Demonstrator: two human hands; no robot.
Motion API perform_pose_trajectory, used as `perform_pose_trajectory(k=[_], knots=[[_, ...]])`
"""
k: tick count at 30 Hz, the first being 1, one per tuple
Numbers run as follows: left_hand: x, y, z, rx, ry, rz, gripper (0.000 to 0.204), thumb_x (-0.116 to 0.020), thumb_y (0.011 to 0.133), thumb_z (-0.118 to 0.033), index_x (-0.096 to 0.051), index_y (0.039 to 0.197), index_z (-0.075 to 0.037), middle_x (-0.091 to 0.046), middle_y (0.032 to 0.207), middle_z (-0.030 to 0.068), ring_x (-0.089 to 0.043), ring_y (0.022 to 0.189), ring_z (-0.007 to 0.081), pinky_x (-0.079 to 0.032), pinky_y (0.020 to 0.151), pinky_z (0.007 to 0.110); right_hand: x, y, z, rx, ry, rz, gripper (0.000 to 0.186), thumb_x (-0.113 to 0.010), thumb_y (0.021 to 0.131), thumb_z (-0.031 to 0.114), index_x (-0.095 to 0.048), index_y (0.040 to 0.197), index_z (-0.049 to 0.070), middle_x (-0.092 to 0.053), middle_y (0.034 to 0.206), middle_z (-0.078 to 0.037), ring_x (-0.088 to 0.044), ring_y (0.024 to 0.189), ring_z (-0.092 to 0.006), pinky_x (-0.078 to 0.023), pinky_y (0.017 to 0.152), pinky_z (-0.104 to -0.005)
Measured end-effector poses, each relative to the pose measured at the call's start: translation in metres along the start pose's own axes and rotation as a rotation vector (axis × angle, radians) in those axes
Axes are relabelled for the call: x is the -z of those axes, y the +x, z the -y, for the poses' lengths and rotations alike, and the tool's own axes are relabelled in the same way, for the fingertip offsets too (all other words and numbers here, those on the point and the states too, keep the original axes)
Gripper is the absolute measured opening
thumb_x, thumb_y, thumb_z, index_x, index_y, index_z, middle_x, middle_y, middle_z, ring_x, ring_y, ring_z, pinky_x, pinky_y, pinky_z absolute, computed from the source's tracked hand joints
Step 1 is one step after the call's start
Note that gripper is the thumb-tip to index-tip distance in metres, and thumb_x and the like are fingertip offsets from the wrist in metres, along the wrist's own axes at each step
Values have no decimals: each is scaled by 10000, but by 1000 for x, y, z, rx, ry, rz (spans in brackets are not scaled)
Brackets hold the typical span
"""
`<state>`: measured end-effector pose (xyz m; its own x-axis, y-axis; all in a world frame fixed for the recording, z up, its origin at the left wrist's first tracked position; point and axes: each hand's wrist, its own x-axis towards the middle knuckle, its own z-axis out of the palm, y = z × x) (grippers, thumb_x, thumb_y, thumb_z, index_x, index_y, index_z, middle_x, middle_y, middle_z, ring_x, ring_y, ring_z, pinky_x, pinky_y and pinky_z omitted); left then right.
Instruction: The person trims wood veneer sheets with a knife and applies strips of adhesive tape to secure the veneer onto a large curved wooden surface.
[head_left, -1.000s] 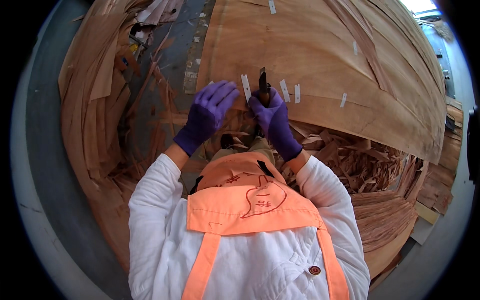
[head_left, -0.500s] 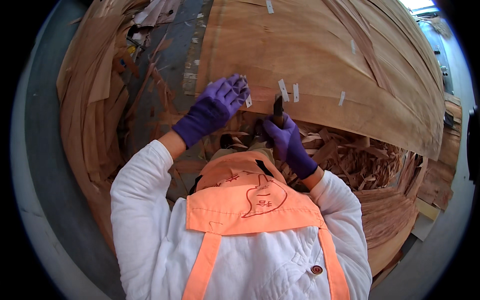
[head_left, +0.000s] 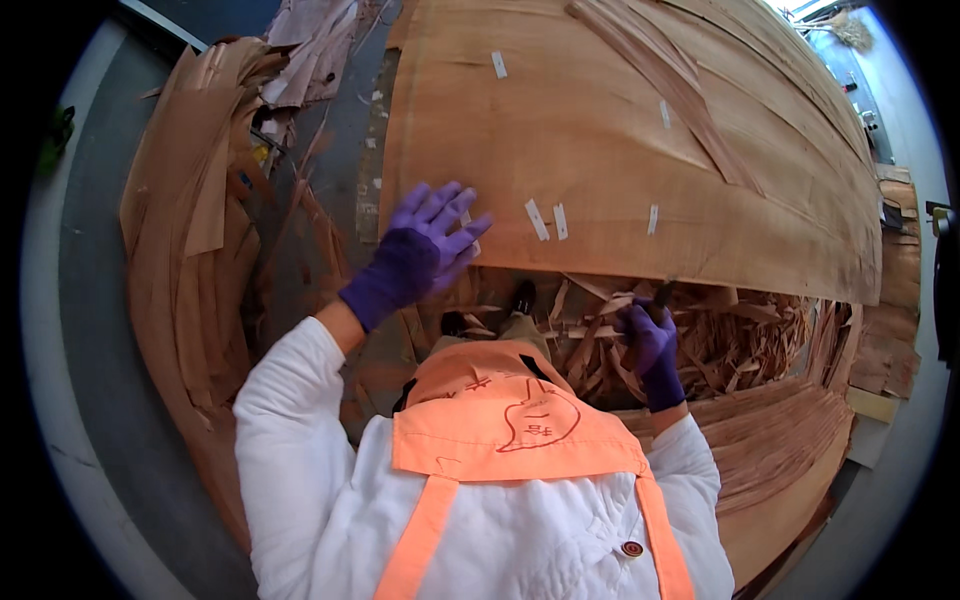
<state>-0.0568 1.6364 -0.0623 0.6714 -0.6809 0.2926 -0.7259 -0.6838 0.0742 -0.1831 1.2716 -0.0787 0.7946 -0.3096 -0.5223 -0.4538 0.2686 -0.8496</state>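
A broad sheet of light brown wood veneer (head_left: pixel 590 150) spreads out ahead of me, with short white tape strips (head_left: pixel 537 220) stuck on it. My left hand (head_left: pixel 425 240), in a purple glove, rests with fingers spread on the sheet's near left corner, partly covering one strip. In my right hand (head_left: pixel 652 345), also gloved in purple, is a dark tool, apparently a knife (head_left: pixel 663 293). Its tip is by the sheet's near edge; whether it touches cannot be made out. The fingers wrap around its handle, which is mostly hidden.
Torn veneer scraps (head_left: pixel 740 345) are heaped under the near edge on the right. Long veneer strips (head_left: pixel 190 170) hang in a pile at the left, and a veneer stack (head_left: pixel 770 430) lies at the right. A folded strip (head_left: pixel 670 80) lies across the sheet. My shoes (head_left: pixel 525 296) show below.
My right hand has moved right and toward me with the knife, away from the tape strips to the sheet's edge. My left hand's fingers have spread. The view has shifted a little.
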Motion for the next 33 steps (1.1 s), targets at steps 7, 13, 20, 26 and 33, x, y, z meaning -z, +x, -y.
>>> perform_pose_trajectory(k=[7, 13, 20, 26, 33], knots=[[-40, 53, -36, 272, -56, -155, 618, -602, 846, -349, -445, 1386, -92, -400, 1433, 176, -387, 1303, 373, -265, 1081, 540, 40, 22, 32, 161, 18, -140, 191, -582, 923, 83, -550, 1107, 42, -665, 875, -112, -609, 647, -156, -470, 541, -258], [-52, 56, -37, 303, 22, -88, 635, -591, 851, -375, -424, 1402, -108, -370, 1457, 165, -342, 1339, 361, -232, 1099, 539, 59, 61, 70, 279, 4, -114, 213, -588, 917, 81, -563, 1120, 24, -665, 887, -95, -609, 653, -142, -454, 544, -245], [-39, 54, -40, 349, 16, -44, 637, -573, 859, -360, -402, 1413, -98, -339, 1483, 158, -302, 1376, 342, -196, 1124, 530, 38, 110, 133, 342, -247, -42, 290, -621, 909, 135, -561, 1174, 36, -674, 937, -64, -629, 692, -100, -401, 501, -190], [-50, 63, -28, 447, 154, 4, 653, -570, 858, -408, -407, 1399, -82, -371, 1457, 153, -325, 1362, 329, -205, 1125, 521, 8, 151, 177, 447, -428, -44, 267, -667, 886, 155, -627, 1109, 14, -635, 822, -11, -573, 668, -49, -390, 479, -200], [-35, 106, -13, 495, 84, -56, 619, -588, 847, -351, -437, 1366, -48, -429, 1416, 159, -370, 1338, 328, -231, 1116, 521, -6, 176, 193, 495, -498, -10, 258, -655, 889, 166, -640, 1097, 14, -620, 781, -13, -540, 620, -50, -432, 545, -213]])
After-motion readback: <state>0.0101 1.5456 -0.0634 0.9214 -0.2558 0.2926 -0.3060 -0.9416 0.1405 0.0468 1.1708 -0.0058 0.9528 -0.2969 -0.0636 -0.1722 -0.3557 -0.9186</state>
